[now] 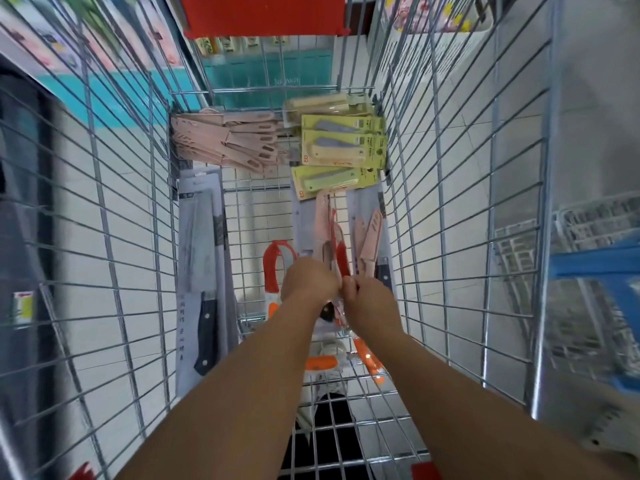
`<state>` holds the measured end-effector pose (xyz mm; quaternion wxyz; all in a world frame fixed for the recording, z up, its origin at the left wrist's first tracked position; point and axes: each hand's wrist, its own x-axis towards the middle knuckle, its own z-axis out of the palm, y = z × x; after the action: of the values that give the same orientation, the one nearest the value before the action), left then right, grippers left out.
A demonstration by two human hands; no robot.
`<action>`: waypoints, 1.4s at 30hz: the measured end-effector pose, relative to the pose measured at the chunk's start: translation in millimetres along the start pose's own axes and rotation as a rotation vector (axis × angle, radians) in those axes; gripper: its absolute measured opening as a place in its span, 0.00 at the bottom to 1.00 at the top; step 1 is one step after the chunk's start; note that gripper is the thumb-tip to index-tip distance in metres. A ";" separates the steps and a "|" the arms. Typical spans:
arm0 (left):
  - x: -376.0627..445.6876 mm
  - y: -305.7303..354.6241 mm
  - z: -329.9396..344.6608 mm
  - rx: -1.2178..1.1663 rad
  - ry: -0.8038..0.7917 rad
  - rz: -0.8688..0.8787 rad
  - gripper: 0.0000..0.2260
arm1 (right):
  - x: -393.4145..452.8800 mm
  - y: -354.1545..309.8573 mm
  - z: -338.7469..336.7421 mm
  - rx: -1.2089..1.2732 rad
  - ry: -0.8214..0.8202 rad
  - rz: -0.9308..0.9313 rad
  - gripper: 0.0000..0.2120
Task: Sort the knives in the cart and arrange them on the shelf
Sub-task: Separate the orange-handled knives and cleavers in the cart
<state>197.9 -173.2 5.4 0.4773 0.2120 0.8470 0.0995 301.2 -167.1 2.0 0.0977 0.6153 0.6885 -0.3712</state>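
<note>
I look down into a wire cart [446, 209] holding packaged knives. My left hand [308, 280] and my right hand [369, 301] meet low in the middle, both closed around a clear pack with a red-handled knife [342, 261]. A pile of pink sheathed knives [232, 143] lies at the far left. Yellow-green carded knives [341, 150] are stacked at the far right. A large cleaver with a black handle [202, 271] on a grey card leans along the left wall. More pink knives [369, 240] lie right of my hands.
A red and orange peeler-like tool [273, 271] lies left of my left hand, and orange-handled items [369, 358] sit under my forearms. Shelves with packaged goods [79, 39] stand beyond the cart on the left. A blue stool [599, 268] stands outside on the right.
</note>
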 end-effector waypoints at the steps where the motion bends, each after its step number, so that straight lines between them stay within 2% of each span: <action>1: -1.3 -0.2 -2.3 -0.012 -0.019 -0.005 0.09 | -1.3 -2.1 -1.4 0.012 0.039 0.007 0.18; 4: -1.2 -0.8 -8.9 -0.076 -0.045 -0.027 0.07 | 5.0 -2.8 -5.0 0.071 0.179 0.082 0.12; 7: 0.0 -2.5 -14.8 -0.137 -0.082 -0.042 0.03 | 13.7 -2.7 -6.6 0.132 0.230 0.204 0.10; 8: 0.4 -3.3 -15.9 -0.163 -0.104 -0.032 0.04 | 17.5 -2.4 -5.5 0.111 0.225 0.207 0.12; 10: 2.0 -5.8 -16.0 -0.208 -0.141 -0.021 0.11 | 20.7 -6.4 -6.6 0.060 0.198 0.211 0.15; 14: 7.4 -7.7 -15.9 -0.161 -0.128 -0.012 0.03 | 27.0 -8.1 -9.3 -0.140 0.149 0.174 0.15; 19: 14.9 -4.6 -14.9 -0.080 -0.091 0.017 0.14 | 37.7 -2.7 -8.7 -0.234 0.123 0.124 0.17; 23: 16.4 -1.3 -10.8 -0.056 -0.088 -0.007 0.13 | 40.6 -0.8 -7.2 -0.179 0.129 0.121 0.12; 26: 15.2 -3.1 -14.2 -0.077 -0.084 -0.001 0.09 | 38.8 3.2 -8.1 -0.109 0.137 0.123 0.11; 32: -5.1 -6.4 -15.0 -0.130 -0.059 0.119 0.02 | 24.4 -3.0 -13.3 0.048 0.171 0.039 0.10; 37: -23.1 -8.7 -27.0 -0.251 0.196 0.220 0.06 | 9.6 -20.4 -27.1 0.121 0.270 -0.030 0.02; 39: -21.0 -12.4 -33.7 -0.307 0.229 0.216 0.05 | 6.5 -36.7 -34.5 0.164 0.262 -0.052 0.05; 42: -17.6 -16.1 -45.4 -0.429 0.183 0.162 0.03 | 6.2 -64.1 -40.8 0.259 0.193 -0.077 0.10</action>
<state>162.9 -194.0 36.7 0.4230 0.1629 0.8265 0.3339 254.0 -134.4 52.2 -0.0631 0.6287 0.6642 -0.3996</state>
